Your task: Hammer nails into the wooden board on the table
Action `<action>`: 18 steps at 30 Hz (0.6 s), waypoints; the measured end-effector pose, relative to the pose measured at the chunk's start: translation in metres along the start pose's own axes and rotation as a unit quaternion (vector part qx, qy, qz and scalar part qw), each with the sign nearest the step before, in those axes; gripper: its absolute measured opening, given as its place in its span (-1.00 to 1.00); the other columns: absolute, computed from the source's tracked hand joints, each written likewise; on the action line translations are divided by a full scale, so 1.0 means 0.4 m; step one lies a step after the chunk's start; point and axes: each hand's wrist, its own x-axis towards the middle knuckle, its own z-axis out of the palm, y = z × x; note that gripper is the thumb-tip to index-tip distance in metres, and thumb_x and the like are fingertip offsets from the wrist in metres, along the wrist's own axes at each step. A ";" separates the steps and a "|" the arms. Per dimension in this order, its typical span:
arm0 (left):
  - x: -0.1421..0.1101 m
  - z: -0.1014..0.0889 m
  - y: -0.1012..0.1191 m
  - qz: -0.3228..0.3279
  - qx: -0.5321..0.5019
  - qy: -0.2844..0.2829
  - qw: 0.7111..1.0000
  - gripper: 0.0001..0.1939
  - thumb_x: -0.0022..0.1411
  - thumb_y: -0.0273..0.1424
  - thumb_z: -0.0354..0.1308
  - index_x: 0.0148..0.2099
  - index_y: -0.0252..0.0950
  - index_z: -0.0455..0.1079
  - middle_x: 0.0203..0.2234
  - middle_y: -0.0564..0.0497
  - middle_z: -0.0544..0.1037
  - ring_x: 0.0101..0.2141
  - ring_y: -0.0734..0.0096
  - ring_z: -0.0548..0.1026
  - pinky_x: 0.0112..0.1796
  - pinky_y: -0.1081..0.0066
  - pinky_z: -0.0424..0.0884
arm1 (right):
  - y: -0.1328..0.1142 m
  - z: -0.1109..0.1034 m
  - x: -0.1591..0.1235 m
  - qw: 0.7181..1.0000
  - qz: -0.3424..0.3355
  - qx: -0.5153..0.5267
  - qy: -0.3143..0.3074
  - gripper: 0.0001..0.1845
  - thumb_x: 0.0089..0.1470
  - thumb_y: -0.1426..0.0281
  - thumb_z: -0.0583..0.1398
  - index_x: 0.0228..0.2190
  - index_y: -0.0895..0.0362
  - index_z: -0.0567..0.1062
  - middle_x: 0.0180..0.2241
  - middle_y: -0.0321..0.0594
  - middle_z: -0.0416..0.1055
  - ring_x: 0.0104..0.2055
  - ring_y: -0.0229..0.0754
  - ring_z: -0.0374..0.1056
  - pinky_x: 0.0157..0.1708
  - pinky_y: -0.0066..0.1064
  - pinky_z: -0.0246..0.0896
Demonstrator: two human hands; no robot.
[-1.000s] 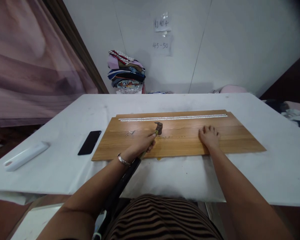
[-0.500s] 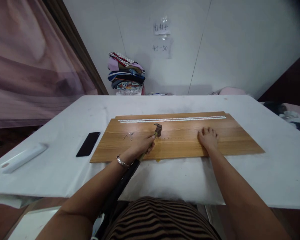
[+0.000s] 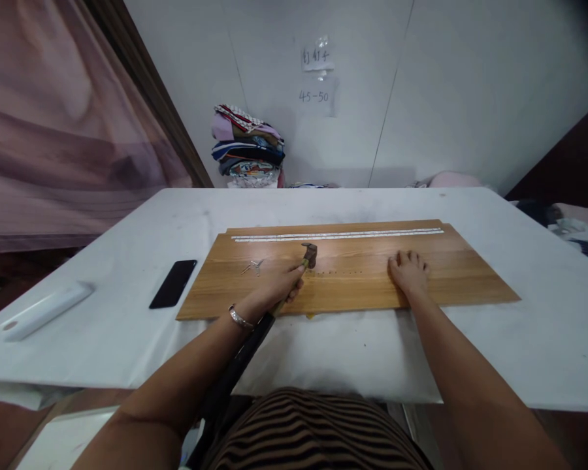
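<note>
My left hand (image 3: 285, 282) is closed round the handle of a claw hammer (image 3: 310, 256), whose rusty metal head is low over the middle of a wooden board (image 3: 362, 290). A row of small dark nail heads or holes (image 3: 345, 272) runs to the right of the hammer head. My right hand (image 3: 410, 271) rests on the board's right part, palm down with its fingers apart, holding nothing. Several loose nails (image 3: 255, 266) lie on the board to the left of my left hand. Two pale measuring strips (image 3: 338, 235) stretch along the board's far side.
The board lies on a white-covered table (image 3: 142, 228). A black phone (image 3: 173, 284) and a white, long plastic object (image 3: 49, 311) lie to its left. Folded clothes (image 3: 248, 147) are stacked behind the table's far edge, and two paper notes (image 3: 317, 78) hang on the wall.
The whole view has shifted slightly, so everything sits a little lower. The hammer keeps its place over the board, and both hands stay essentially where they were.
</note>
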 end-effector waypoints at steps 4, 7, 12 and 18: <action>-0.007 0.001 0.003 0.005 0.000 0.003 1.000 -0.75 0.43 -0.17 0.04 -0.11 -0.25 0.36 -0.58 0.17 0.33 -0.71 0.61 0.21 -0.68 0.56 0.11 | 0.001 0.000 0.000 1.000 0.000 0.003 -0.001 -0.43 0.37 0.18 -0.12 0.13 0.19 0.47 0.27 0.17 0.29 0.32 0.20 0.14 0.24 0.07 0.01; -0.003 0.004 -0.006 -0.004 0.004 0.001 1.000 -0.76 0.44 -0.18 0.03 -0.11 -0.24 0.36 -0.59 0.18 0.33 -0.71 0.61 0.21 -0.68 0.56 0.11 | 0.004 0.005 0.003 1.000 0.001 0.004 0.000 -0.43 0.37 0.17 -0.12 0.14 0.18 0.46 0.28 0.17 0.29 0.32 0.19 0.13 0.22 0.08 0.02; 0.002 0.008 -0.012 -0.017 0.014 0.008 1.000 -0.74 0.44 -0.15 0.03 -0.15 -0.23 0.35 -0.60 0.19 0.32 -0.73 0.62 0.19 -0.68 0.57 0.11 | 0.008 0.009 0.004 1.000 -0.005 0.003 0.006 -0.42 0.37 0.17 -0.12 0.16 0.18 0.45 0.27 0.18 0.29 0.30 0.18 0.13 0.21 0.08 0.01; -0.010 0.002 0.000 0.002 0.001 -0.012 1.000 -0.74 0.46 -0.19 -0.03 -0.03 -0.22 0.37 -0.60 0.20 0.31 -0.72 0.61 0.18 -0.68 0.58 0.09 | 0.005 0.007 0.002 1.000 -0.005 0.001 0.004 -0.43 0.37 0.18 -0.12 0.09 0.19 0.49 0.23 0.18 0.32 0.28 0.19 0.15 0.20 0.07 0.03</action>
